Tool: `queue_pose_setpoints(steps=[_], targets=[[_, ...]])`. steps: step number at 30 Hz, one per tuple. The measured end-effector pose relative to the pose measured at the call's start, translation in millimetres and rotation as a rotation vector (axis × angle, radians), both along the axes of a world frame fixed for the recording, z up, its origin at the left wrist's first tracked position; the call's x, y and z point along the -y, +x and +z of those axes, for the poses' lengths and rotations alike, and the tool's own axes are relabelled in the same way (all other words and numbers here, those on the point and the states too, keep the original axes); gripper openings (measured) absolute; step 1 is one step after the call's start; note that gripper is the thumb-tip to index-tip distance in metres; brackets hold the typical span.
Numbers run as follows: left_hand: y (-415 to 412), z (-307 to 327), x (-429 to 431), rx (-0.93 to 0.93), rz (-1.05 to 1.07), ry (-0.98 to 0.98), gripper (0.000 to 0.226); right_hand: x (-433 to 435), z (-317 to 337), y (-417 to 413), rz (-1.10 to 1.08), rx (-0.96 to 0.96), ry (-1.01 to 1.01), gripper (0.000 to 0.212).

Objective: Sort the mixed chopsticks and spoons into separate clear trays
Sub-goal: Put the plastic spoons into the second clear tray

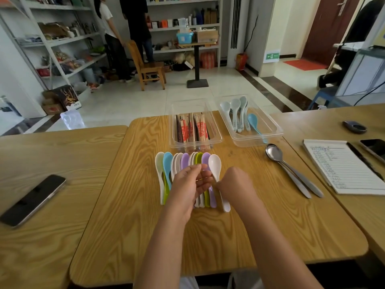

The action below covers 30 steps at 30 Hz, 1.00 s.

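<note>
A row of plastic soup spoons [184,161] lies on the light wood-grain table [208,236] just in front of the person. Their bowls point away and their handles run back toward the body. From left to right the bowls are white, sky blue, white, white, lilac, white, lime green and lilac, packed side by side and partly overlapping.

At the right end of the row is a white plastic soup spoon [214,164]. The right hand [235,184] has a narrow grip on it, fingertips pinching the handle below the bowl. The handle's tail shows beneath the hand.

The left hand [187,186] hovers over the middle of the row with its fingers curled. Whether its grip holds a spoon cannot be told.

Beyond the row stand two clear plastic trays. The left clear tray [173,126] holds chopsticks [195,128], some in red-printed paper sleeves and some dark. The right clear tray [273,124] holds pale grey-green spoons [235,113] and one light blue spoon [253,119], whose handle juts over the near rim.

Two steel spoons [275,154] lie nested on the table, to the right of the row. A lined notepad [341,165] sits further right, and a black phone [35,199] lies on the adjoining table to the left.
</note>
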<state>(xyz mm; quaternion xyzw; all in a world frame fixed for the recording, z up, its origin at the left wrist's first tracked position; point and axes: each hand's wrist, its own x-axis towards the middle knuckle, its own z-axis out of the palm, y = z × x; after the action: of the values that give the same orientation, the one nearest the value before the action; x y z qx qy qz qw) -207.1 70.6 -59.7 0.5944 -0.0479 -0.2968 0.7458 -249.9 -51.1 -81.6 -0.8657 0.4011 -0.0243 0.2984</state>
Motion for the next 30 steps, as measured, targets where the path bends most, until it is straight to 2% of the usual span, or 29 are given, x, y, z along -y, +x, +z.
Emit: queue_pose_setpoints(steps=[4, 9, 11, 14, 16, 21, 26, 30], targets=[[7.6, 3.5, 11.6, 0.015, -0.026, 0.031, 0.025, 3.8, 8.8, -2.0, 0.048, -0.024, -0.093, 0.005], [27.0, 27.2, 46.9, 0.12, -0.109, 0.032, 0.022, 24.7, 13.3, -6.1, 0.142, -0.099, -0.136, 0.022], [36.5, 37.8, 59.9, 0.153, -0.152, 0.01, 0.022, 40.5, 13.8, -10.8, 0.13, -0.095, -0.112, 0.025], [54.3, 50.5, 75.7, 0.174, -0.18, -0.045, 0.023, 72.4, 30.1, -16.5, 0.061, -0.064, -0.019, 0.013], [66.3, 59.3, 87.2, 0.18, -0.174, -0.082, 0.022, 100.4, 51.6, -13.8, -0.001, -0.017, 0.002, 0.014], [94.4, 75.0, 140.1, 0.22, -0.213, -0.068, 0.021, 190.4, 98.3, 40.1, -0.108, 0.1, -0.247, 0.023], [116.2, 68.1, 192.8, 0.176, -0.277, 0.025, 0.02, 231.8, 93.8, 95.2, -0.067, -0.029, -0.35, 0.015], [128.8, 58.1, 211.7, 0.147, -0.286, 0.068, 0.017, 234.4, 66.9, 113.0, 0.034, -0.126, -0.433, 0.023]])
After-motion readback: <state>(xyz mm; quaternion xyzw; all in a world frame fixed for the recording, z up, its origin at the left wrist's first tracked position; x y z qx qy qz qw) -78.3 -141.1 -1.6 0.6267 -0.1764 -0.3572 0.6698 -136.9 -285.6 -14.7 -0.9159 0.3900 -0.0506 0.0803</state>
